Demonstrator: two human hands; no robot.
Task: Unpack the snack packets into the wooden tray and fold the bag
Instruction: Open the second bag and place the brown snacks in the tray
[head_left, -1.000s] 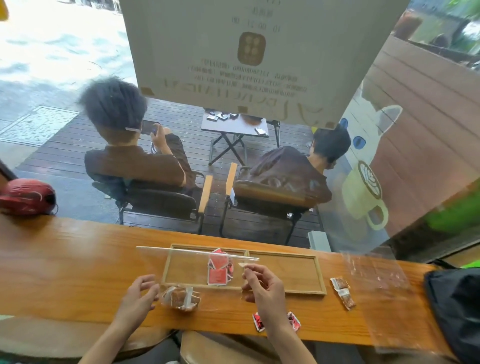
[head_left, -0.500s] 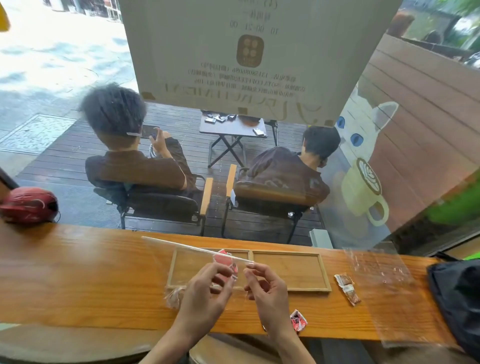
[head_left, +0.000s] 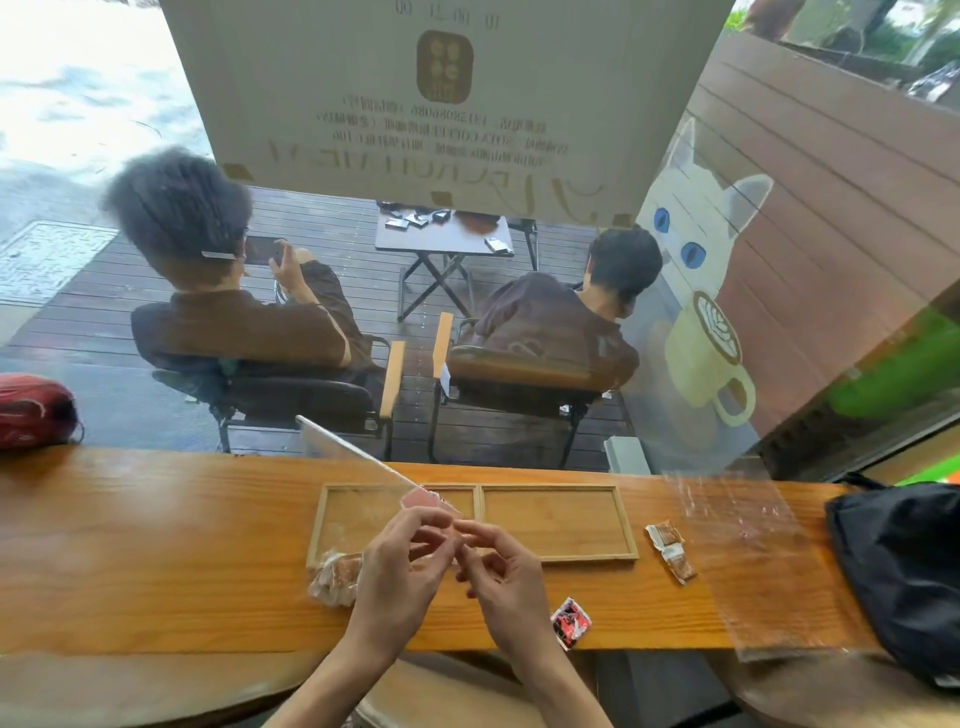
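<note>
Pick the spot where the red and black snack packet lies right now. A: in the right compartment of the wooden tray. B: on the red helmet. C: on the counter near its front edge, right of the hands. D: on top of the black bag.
C: the red and black snack packet lies on the bare counter near the front edge, outside the wooden tray, right of the right hand.

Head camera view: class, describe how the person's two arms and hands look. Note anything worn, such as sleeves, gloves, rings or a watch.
Both forearms come up from the bottom edge and are bare, with no sleeves showing. The left hand and the right hand wear no gloves. No ring, watch or bracelet shows on the fingers or wrists. The upper arms are out of frame, so sleeves higher up cannot be told.
</note>
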